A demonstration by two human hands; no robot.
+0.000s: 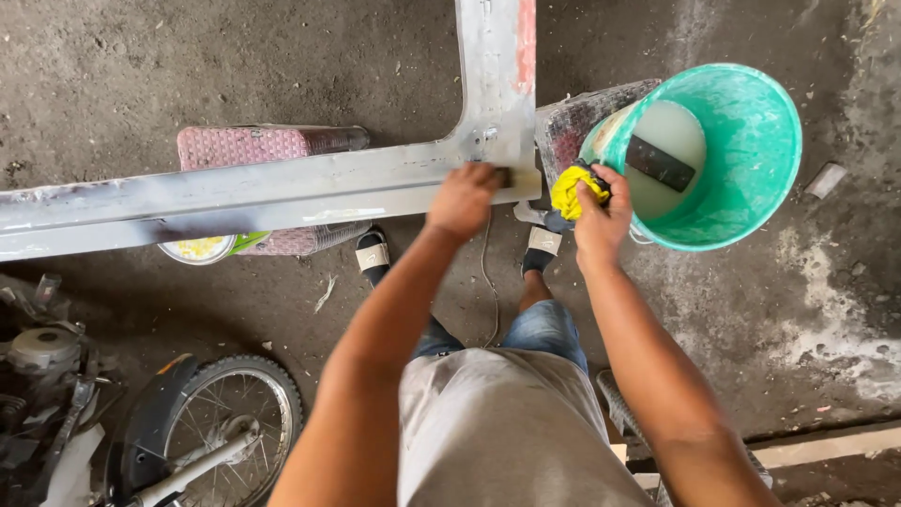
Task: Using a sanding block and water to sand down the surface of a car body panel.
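Observation:
A long grey metal body panel [282, 192] with an upright arm lies across two upturned pink crates [253, 145]. My left hand [465, 197] presses a small dark sanding piece [504, 176] against the panel's near edge by the corner. My right hand [601, 211] grips a bunched yellow cloth [568, 192] just right of the panel's end, beside the rim of a green bucket [751, 202]. The bucket holds cloudy water with a dark rectangular block [660, 162] floating in it.
A small tin with yellow contents [199, 249] sits under the panel. A motorbike wheel [235, 413] and engine parts [42, 376] fill the lower left. My sandalled feet [373, 253] stand on the dirty concrete floor. A wooden plank [826, 446] lies at lower right.

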